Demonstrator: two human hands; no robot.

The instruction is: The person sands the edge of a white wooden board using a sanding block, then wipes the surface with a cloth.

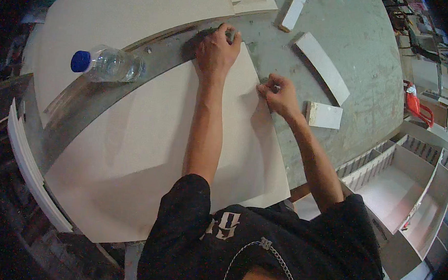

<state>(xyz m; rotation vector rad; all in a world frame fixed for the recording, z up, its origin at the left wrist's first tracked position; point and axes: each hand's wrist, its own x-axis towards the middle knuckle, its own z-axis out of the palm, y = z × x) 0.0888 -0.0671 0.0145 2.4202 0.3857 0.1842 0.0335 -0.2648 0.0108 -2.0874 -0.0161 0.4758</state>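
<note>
A large white board (146, 161) lies flat on the grey workbench (363, 41) in front of me. A long grey metal strip (98, 101) runs along its far left edge. My left hand (218, 50) reaches to the board's far corner, with its fingers curled over the strip's end. My right hand (280, 94) is at the board's right edge with its fingertips pinched together on that edge. Whether it also holds something small is hidden.
A clear plastic bottle with a blue cap (105, 63) lies on the strip. A second big white board (129, 16) sits behind. White offcuts (323, 66) (324, 115) (293, 11) lie on the bench. A slotted white cabinet (400, 187) stands right, below a red tool (416, 103).
</note>
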